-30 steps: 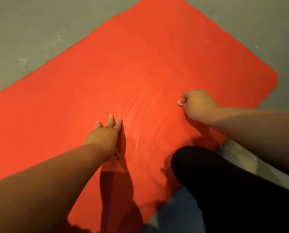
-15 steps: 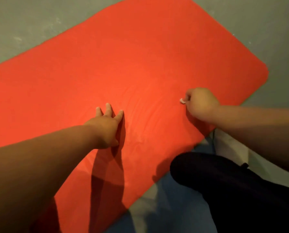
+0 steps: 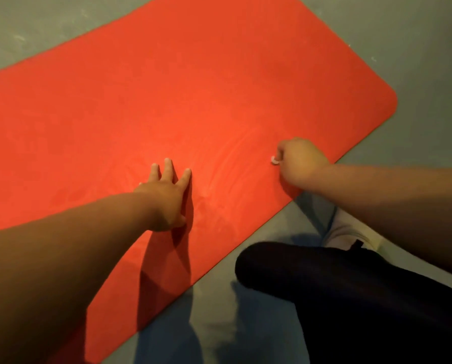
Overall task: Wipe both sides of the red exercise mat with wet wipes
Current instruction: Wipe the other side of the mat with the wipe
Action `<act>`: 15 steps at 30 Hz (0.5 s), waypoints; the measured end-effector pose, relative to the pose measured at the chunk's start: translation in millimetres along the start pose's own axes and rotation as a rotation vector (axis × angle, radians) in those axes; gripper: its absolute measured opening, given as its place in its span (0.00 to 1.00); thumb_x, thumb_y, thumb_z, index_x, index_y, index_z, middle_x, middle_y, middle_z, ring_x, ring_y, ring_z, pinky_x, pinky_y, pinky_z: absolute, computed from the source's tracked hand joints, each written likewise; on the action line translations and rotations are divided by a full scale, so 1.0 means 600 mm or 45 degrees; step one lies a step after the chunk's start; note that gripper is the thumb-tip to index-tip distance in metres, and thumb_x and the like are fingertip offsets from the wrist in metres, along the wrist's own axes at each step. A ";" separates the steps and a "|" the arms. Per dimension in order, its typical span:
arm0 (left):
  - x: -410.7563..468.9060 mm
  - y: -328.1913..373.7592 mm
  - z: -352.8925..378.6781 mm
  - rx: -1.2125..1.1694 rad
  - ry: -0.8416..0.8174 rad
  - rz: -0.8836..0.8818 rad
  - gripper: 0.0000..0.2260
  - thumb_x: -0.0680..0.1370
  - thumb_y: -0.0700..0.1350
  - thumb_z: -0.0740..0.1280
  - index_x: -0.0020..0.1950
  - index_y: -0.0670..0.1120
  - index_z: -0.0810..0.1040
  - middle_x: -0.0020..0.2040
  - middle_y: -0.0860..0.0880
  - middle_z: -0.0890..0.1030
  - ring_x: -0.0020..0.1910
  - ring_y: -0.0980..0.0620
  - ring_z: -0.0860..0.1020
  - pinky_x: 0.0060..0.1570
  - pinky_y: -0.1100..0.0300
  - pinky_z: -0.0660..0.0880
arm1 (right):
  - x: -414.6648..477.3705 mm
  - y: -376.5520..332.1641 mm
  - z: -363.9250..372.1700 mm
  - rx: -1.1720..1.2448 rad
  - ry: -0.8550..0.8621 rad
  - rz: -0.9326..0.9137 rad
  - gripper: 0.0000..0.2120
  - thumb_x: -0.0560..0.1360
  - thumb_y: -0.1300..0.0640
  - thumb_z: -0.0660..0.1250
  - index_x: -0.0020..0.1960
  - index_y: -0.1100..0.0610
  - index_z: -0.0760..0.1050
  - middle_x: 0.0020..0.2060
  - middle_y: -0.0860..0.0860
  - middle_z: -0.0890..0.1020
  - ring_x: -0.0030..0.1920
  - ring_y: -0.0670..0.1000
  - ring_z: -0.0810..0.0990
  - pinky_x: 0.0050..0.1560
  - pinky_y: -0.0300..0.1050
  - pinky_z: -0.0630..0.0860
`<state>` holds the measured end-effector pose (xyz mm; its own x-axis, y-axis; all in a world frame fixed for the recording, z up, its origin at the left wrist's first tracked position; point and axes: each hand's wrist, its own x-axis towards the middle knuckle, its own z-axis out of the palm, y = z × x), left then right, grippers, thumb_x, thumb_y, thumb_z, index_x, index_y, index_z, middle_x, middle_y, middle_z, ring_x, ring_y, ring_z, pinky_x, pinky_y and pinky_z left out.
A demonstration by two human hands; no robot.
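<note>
The red exercise mat [image 3: 182, 95] lies flat on the grey floor and fills most of the view, its rounded corner at the right. My left hand [image 3: 167, 195] rests flat on the mat with fingers spread, near its front edge. My right hand [image 3: 301, 160] is curled into a fist on the mat close to the front right edge. It grips a wet wipe [image 3: 274, 160], of which only a small white bit shows at the fingers. Faint damp streaks mark the mat between the two hands.
Grey floor [image 3: 416, 43] surrounds the mat. My knee in dark trousers [image 3: 324, 279] is bent on the floor just in front of the mat's front edge, with something pale [image 3: 351, 229] behind it under my right forearm.
The view has shifted, so the mat's front edge now shows more floor. My left hand's fingers have spread wider. My right hand stays on the mat with the wipe.
</note>
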<state>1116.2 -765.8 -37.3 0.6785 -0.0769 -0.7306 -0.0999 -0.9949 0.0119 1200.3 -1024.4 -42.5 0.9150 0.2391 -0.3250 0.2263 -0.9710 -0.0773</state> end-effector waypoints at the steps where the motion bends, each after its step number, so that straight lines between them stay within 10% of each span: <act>1: -0.001 0.002 0.000 -0.017 -0.003 0.001 0.49 0.74 0.56 0.69 0.77 0.50 0.33 0.76 0.39 0.32 0.76 0.34 0.40 0.71 0.40 0.58 | -0.016 -0.005 0.001 -0.015 -0.042 -0.029 0.10 0.77 0.59 0.62 0.54 0.61 0.78 0.54 0.61 0.78 0.56 0.60 0.76 0.53 0.47 0.70; 8: 0.006 0.012 -0.018 -0.016 0.434 0.266 0.37 0.75 0.53 0.66 0.79 0.53 0.49 0.79 0.42 0.45 0.77 0.42 0.53 0.73 0.49 0.55 | -0.098 -0.061 0.039 -0.029 -0.410 -0.659 0.07 0.75 0.61 0.62 0.52 0.55 0.76 0.51 0.53 0.74 0.51 0.55 0.77 0.50 0.46 0.74; 15: 0.035 0.033 -0.060 -0.012 0.372 0.287 0.38 0.76 0.51 0.65 0.79 0.54 0.44 0.79 0.42 0.43 0.77 0.43 0.51 0.73 0.53 0.55 | -0.047 0.032 0.007 0.042 -0.147 -0.113 0.07 0.76 0.60 0.60 0.50 0.58 0.76 0.51 0.57 0.76 0.53 0.58 0.77 0.50 0.44 0.69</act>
<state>1154.5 -789.4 -27.7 0.8197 -0.3084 -0.4827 -0.2651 -0.9512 0.1576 1177.5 -1050.0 -38.6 0.8468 0.3239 -0.4218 0.2916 -0.9461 -0.1410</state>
